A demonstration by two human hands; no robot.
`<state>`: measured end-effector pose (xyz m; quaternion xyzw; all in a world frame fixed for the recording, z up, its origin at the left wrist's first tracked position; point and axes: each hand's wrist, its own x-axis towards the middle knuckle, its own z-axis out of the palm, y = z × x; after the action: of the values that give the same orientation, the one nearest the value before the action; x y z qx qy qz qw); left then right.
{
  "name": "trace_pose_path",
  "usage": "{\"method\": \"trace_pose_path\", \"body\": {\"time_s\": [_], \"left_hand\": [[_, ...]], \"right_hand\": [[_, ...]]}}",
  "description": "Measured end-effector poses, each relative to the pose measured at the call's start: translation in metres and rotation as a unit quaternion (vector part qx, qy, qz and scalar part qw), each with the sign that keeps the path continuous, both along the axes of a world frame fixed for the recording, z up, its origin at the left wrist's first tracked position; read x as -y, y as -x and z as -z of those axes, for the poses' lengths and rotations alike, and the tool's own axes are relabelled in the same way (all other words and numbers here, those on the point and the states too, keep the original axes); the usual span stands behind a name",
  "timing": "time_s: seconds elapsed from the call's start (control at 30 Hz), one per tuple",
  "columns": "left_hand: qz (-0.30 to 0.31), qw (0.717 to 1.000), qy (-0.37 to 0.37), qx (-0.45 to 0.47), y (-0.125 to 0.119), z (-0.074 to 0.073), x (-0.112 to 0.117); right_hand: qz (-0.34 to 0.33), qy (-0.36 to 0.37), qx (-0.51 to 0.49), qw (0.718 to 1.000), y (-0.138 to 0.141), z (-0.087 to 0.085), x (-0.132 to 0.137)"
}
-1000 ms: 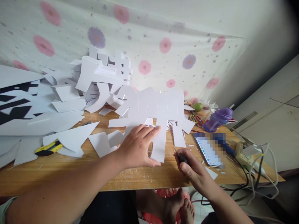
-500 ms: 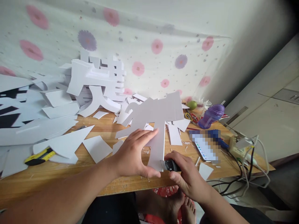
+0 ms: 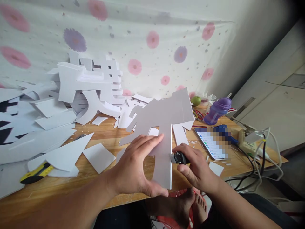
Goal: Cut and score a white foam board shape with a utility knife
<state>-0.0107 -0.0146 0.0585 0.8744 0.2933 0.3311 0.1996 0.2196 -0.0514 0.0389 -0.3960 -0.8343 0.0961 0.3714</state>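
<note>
My left hand (image 3: 140, 165) grips a large white foam board cutout (image 3: 164, 111), thumb low near its bottom end and fingers across the stem. The cutout has a wide, irregular upper part and a narrow stem pointing toward me. In my right hand (image 3: 193, 165) is a black utility knife (image 3: 179, 157), with its blade against the stem's right edge, about midway down. My right fingers wrap the knife's handle, hiding much of it. A second, yellow and black utility knife (image 3: 37, 172) lies on white board pieces at the left.
White foam letter-like shapes (image 3: 88, 79) are stacked behind on the wooden table (image 3: 95, 187). Loose scraps (image 3: 99, 157) lie around. To the right are a phone (image 3: 211, 143), a purple bottle (image 3: 217, 111), scissors (image 3: 198, 115) and a power strip with cables (image 3: 250, 146).
The knife has moved up along the stem's right edge, away from its bottom end. The cutout sits slightly lower and further right, and the whole view has shifted a little.
</note>
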Motion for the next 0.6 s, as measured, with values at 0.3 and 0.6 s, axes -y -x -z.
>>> {"method": "trace_pose_path", "body": {"time_s": [0.3,0.6], "left_hand": [[-0.006,1.000,0.023,0.014,0.0016,-0.0004,-0.0026],[-0.022,0.998,0.051,0.011,0.0022,-0.0006,-0.0044]], "right_hand": [[-0.032,0.004,-0.017,0.999,0.0025,-0.0022,-0.0034],[-0.051,-0.016,-0.003,0.999,0.0087,-0.0057,-0.0025]]}}
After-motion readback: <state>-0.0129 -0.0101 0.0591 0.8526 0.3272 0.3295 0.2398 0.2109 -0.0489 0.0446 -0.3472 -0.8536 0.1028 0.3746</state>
